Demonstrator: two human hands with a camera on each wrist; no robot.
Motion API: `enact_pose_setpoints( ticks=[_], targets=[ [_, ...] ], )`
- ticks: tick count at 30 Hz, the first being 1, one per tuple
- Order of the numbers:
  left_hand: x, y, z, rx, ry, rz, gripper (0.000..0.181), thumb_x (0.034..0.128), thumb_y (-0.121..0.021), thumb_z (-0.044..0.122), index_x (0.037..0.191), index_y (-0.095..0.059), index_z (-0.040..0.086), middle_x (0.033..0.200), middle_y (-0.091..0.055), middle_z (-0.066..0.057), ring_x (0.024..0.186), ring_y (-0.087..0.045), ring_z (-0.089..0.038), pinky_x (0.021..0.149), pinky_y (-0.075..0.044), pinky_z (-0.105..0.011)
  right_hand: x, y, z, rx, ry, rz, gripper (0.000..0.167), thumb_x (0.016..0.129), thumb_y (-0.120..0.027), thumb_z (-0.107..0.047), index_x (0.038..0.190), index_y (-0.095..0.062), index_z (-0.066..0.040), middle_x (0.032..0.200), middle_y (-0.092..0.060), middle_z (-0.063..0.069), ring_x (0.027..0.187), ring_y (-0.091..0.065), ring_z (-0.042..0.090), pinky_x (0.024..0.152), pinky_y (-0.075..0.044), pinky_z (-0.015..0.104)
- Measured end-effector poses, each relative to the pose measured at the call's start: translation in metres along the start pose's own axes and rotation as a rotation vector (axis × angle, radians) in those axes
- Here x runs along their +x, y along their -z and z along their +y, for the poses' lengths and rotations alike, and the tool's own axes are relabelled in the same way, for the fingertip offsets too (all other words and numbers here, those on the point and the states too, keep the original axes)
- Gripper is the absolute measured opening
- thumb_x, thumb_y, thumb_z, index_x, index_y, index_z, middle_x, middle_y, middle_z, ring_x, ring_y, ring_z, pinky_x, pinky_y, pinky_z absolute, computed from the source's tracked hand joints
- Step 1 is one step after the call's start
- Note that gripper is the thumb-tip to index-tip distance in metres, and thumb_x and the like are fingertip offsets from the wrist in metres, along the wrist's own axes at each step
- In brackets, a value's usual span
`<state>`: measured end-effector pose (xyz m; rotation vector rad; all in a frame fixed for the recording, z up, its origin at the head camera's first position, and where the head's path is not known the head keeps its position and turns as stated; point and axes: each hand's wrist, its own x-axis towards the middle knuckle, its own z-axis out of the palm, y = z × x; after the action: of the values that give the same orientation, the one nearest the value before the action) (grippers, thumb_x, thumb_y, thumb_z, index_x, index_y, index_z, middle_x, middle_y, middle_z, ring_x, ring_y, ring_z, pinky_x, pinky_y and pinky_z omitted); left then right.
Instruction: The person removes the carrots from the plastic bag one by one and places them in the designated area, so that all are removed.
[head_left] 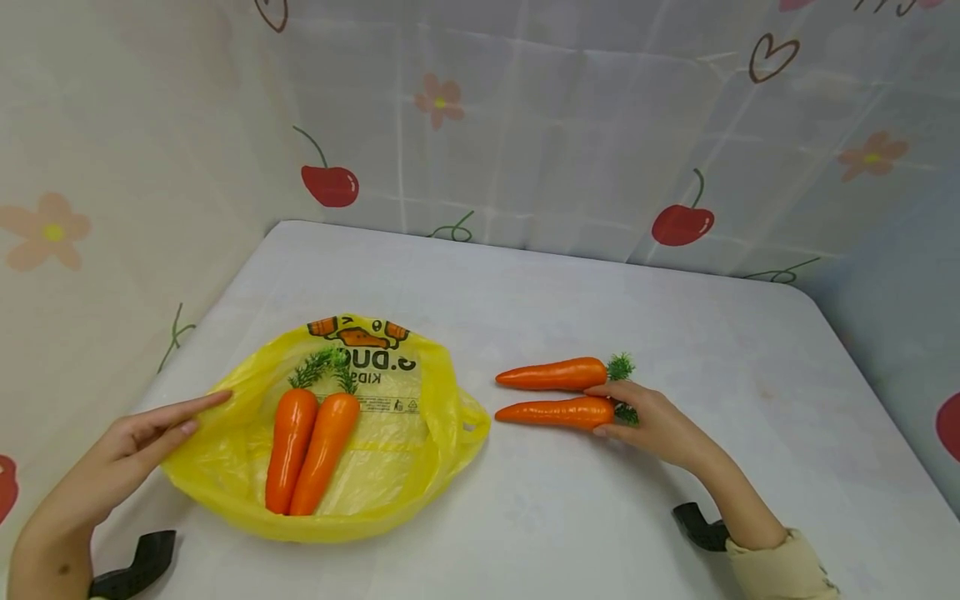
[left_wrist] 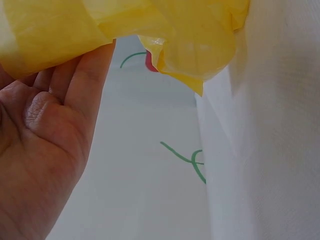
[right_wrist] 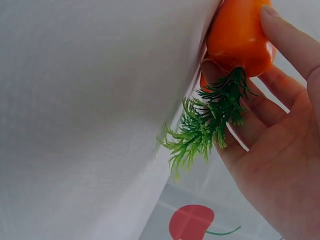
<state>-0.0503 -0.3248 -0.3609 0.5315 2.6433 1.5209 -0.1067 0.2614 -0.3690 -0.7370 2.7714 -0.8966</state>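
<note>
A yellow plastic bag point(head_left: 390, 500) lies spread on the table with its mouth wide. Two orange carrots, a left one point(head_left: 291, 450) and a right one point(head_left: 326, 454), lie side by side in it, green tops pointing away. My left hand point(head_left: 112, 467) holds the bag's left rim between thumb and fingers; the left wrist view shows yellow plastic covering the fingertips. To the right of the bag, my right hand point(head_left: 663, 425) grips the nearer carrot point(head_left: 555, 412) by its thick end, thumb on one side and fingers on the other. Just beyond lies another carrot point(head_left: 551, 374).
The white table point(head_left: 525, 292) meets a patterned curtain point(head_left: 525, 125) at the back and sides. Black curved pieces sit by the left wrist point(head_left: 138, 567) and the right wrist point(head_left: 701, 527).
</note>
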Motion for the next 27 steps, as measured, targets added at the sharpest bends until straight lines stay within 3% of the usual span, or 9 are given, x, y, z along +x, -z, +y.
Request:
enact_pose_setpoints(
  ticks=[17,27],
  targets=[
    [-0.0012,0.0007,-0.0012,-0.009,-0.001,-0.022,0.034,0.0996,-0.040,0.000,0.132,-0.048,-0.005,0.134,-0.049,0.013,0.119,-0.039,0.006,0.085,-0.037,-0.010,0.0025,-0.0015,-0.0021,-0.030,0.011,0.027,0.048,0.079,-0.076,-0.013,0.123,-0.059,-0.002,0.120,-0.058,0.012,0.108,-0.054,0.031,0.087,-0.044,0.048],
    [0.0005,0.0014,-0.0067,-0.011,-0.001,-0.016,0.036,0.0986,-0.042,0.000,0.134,-0.050,0.002,0.135,-0.050,0.000,0.118,-0.040,0.006,0.084,-0.038,-0.009,0.0012,0.0018,-0.0035,-0.052,0.004,0.048,0.047,0.079,-0.076,-0.012,0.122,-0.059,-0.003,0.114,-0.060,0.008,0.099,-0.056,0.024,0.083,-0.047,0.044]
  ],
)
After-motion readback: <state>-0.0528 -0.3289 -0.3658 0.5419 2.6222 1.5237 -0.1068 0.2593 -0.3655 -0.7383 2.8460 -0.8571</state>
